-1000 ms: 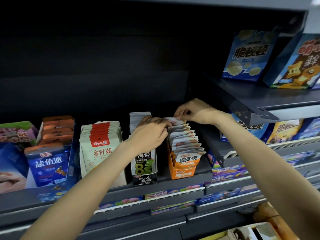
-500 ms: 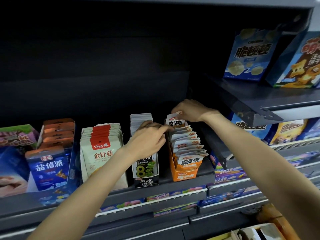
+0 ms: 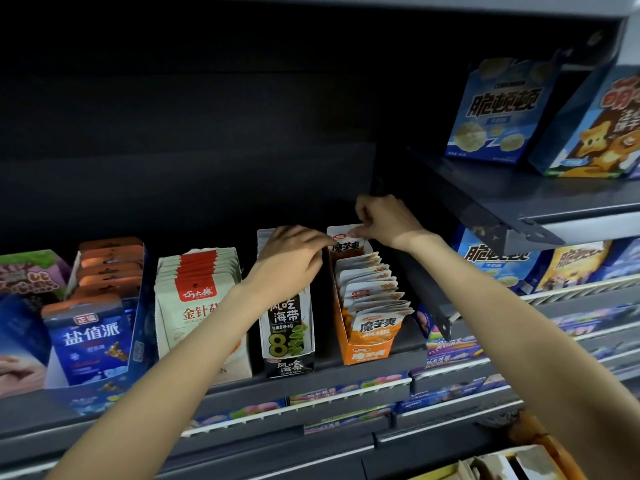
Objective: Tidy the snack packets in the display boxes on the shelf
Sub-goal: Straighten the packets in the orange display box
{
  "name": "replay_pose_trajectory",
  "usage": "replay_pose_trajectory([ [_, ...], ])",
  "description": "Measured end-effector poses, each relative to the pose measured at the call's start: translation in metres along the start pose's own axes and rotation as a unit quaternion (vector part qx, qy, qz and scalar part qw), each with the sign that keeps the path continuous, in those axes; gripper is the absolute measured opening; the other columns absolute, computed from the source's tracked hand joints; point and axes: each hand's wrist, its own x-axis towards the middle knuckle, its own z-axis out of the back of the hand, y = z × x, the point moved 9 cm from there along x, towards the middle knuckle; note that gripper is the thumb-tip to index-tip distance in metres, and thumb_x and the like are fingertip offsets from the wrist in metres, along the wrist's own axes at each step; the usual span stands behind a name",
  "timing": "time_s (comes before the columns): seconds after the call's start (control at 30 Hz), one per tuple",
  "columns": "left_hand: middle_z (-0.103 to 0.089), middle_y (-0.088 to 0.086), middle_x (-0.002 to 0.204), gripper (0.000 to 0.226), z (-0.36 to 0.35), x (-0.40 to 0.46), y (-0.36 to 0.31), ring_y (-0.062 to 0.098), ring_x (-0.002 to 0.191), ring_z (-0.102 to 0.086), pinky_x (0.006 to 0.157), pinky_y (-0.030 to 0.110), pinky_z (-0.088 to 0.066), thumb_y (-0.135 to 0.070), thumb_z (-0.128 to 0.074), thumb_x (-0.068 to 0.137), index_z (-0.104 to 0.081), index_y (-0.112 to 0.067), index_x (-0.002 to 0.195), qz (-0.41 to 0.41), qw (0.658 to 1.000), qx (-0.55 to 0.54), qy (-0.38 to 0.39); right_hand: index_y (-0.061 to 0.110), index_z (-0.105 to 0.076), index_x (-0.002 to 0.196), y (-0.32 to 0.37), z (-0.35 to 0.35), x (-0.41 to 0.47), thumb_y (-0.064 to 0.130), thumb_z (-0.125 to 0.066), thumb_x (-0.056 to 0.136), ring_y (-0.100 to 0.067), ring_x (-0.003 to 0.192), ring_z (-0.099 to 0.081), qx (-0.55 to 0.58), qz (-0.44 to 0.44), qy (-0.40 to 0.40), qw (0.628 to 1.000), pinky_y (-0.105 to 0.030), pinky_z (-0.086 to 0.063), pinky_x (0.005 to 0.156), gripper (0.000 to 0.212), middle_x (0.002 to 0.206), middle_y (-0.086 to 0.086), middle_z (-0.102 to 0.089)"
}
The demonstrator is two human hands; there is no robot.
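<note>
Orange packet (image 3: 347, 241): the rearmost one in its row, stood upright and raised above the others, pinched by both hands at its top edge.
Right hand (image 3: 386, 220): fingers curled, thumb and fingertips nipping the packet's top right corner.
Left hand (image 3: 291, 259): fingers bent, fingertips touching the packet's left edge; whether they actually clamp it or only steady it cannot be told.
Orange display box (image 3: 367, 353): holds the row of matching packets (image 3: 375, 299), which lean back, overlapping, from the near front to the raised one at the far end.
Black seaweed box (image 3: 289, 367): just left of the orange box, with black and white packets (image 3: 285, 327) upright inside; the left wrist crosses above them.
White packets with red tabs (image 3: 194, 292): next box to the left, neatly stacked front to back.
Blue display box (image 3: 136, 341): further left, blue packet (image 3: 91, 337) at the front, orange-topped ones behind.
Shelf (image 3: 367, 370): dark grey, carrying all these boxes along its near edge.
Upper right shelf (image 3: 540, 199): blue biscuit boxes (image 3: 498, 109) standing on it, well apart from the hands.
</note>
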Motion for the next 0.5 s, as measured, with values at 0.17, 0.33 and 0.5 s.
replay_pose_trajectory([
  [0.17, -0.058, -0.005, 0.132, 0.037, -0.013, 0.009, -0.001, 0.018, 0.124, -0.046, 0.105, 0.037, -0.027, -0.013, -0.047, 0.094, -0.057, -0.021, 0.129, -0.028, 0.999, 0.009, 0.022, 0.025, -0.062, 0.080, 0.003, 0.003, -0.017, 0.021, -0.074, 0.082, -0.010, 0.089, -0.063, 0.089, 0.028, 0.035, 0.995, -0.028, -0.052, 0.085, 0.012, 0.089, 0.007, -0.066],
  [0.33, -0.048, -0.008, 0.141, 0.038, -0.025, 0.012, 0.006, 0.015, 0.132, -0.036, 0.109, 0.034, -0.019, -0.024, -0.039, 0.099, -0.049, -0.025, 0.136, -0.017, 0.998, 0.029, 0.060, 0.019, -0.073, 0.094, 0.012, -0.001, -0.029, 0.021, -0.073, 0.083, 0.001, 0.092, -0.061, 0.100, 0.075, 0.121, 0.985, -0.016, -0.046, 0.087, 0.011, 0.097, 0.008, -0.070],
  [0.5, -0.046, -0.008, 0.143, 0.040, -0.023, 0.013, 0.004, 0.013, 0.133, -0.034, 0.110, 0.032, -0.018, -0.034, -0.038, 0.100, -0.045, -0.026, 0.139, -0.009, 0.998, 0.023, 0.066, 0.022, -0.074, 0.091, 0.013, -0.001, -0.025, 0.026, -0.071, 0.084, -0.005, 0.090, -0.063, 0.044, 0.082, 0.126, 0.988, -0.023, -0.049, 0.082, 0.009, 0.091, 0.009, -0.069],
])
